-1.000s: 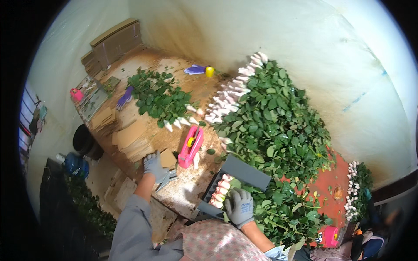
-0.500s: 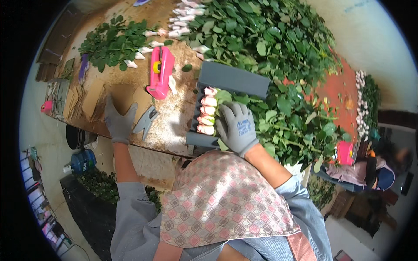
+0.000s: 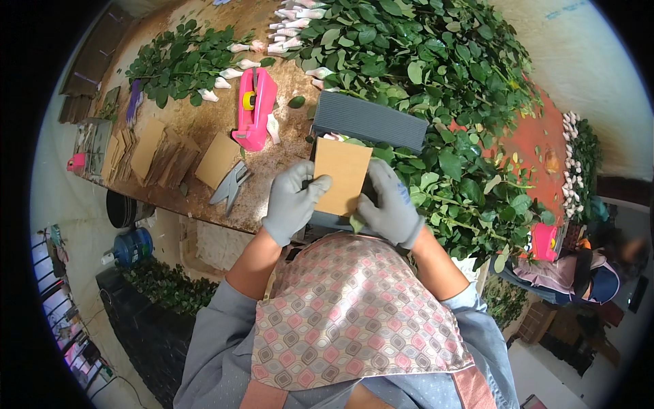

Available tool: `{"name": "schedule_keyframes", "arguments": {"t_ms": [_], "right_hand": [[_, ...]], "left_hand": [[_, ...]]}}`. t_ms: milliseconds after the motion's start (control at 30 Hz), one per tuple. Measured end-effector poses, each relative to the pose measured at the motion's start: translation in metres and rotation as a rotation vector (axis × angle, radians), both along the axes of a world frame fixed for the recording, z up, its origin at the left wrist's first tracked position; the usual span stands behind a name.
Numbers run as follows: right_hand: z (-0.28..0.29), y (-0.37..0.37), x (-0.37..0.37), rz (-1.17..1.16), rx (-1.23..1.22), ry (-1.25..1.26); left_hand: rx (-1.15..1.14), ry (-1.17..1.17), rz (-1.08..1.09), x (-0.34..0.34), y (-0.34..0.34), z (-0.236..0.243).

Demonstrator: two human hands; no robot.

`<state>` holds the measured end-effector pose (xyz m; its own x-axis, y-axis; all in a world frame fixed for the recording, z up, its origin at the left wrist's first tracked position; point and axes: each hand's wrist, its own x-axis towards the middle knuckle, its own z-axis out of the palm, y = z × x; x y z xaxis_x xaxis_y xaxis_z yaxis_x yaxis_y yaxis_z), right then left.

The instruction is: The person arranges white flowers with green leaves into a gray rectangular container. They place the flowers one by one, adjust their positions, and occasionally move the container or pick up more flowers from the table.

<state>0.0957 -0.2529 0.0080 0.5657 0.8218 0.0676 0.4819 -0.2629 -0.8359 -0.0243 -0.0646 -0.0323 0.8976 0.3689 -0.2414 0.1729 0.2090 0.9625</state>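
Observation:
A small tan cardboard sheet (image 3: 343, 174) is held up in front of me. My left hand (image 3: 291, 204), in a grey glove, pinches its left edge with the thumb on the near face. At the right edge my gloved right hand (image 3: 394, 208) closes round the sheet, some of its fingers hidden behind. Behind the sheet lies a dark grey ridged holder (image 3: 371, 119) with a raised far wall. The sheet covers most of the pink roses in it; a sliver of one rose (image 3: 334, 137) shows above the top edge.
Left of my hands lie a grey plier-like tool (image 3: 231, 187), one cardboard piece (image 3: 218, 160) and stacks of cardboard (image 3: 150, 150). Beyond stands a pink tape dispenser (image 3: 252, 119). Leafy stems (image 3: 422, 54) pile up at the far side and right; wrapped white buds (image 3: 289, 31) lie beside them.
My left hand has come from the cardboard stack to the middle with a sheet. My right hand has left the roses and closed on the sheet's right edge. The roses are now mostly covered.

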Motion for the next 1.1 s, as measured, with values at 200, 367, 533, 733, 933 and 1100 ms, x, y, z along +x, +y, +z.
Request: {"name": "schedule_keyframes", "arguments": {"t_ms": [200,367,533,733,933,1100], "right_hand": [[-0.005,-0.006,0.002,-0.218,-0.070,0.772],[-0.016,0.006,0.018,-0.304,-0.262,0.642],[-0.011,0.009,0.037,-0.238,-0.433,0.643],[-0.016,0.013,0.041,-0.192,-0.508,0.541],[0.006,0.024,0.036,-0.191,-0.700,0.103],[0.007,0.027,0.002,-0.273,-0.428,-0.405]], "left_hand": [[0.529,0.204,-0.167,0.017,0.004,0.022],[0.702,0.269,-0.137,0.016,0.019,0.022],[0.866,0.141,-0.281,0.008,0.036,0.040],[1.163,-0.127,-0.462,0.012,0.021,0.038],[1.220,-0.096,-0.598,0.018,0.023,0.035],[1.302,-0.093,-0.598,0.020,0.022,0.033]]}}
